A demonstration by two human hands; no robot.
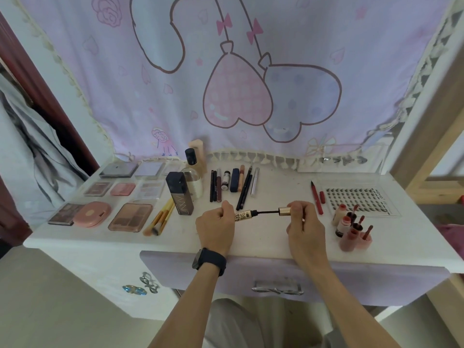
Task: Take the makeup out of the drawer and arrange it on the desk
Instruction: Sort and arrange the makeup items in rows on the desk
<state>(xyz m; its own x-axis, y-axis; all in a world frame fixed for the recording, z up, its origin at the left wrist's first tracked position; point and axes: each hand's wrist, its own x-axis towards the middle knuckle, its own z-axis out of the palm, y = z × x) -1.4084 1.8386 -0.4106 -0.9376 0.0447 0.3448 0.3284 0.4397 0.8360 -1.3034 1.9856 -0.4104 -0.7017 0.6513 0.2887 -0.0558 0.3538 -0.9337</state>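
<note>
1. While the left hand (216,227) curls round the mascara tube (242,215) at centre frame, just above the desk (251,243), the right hand (303,222) pinches the gold cap (284,210). The dark wand (267,212) spans the gap between tube and cap.
2. Palettes (130,217) and compacts lie in rows at left of frame. Pencils (244,189) lie side by side at upper centre.
3. Lash tray (356,199) sits at right, with lip tints (351,232) clustered just below it.
4. Lilac drawer front (326,280), with handle, shows at lower centre.
</note>
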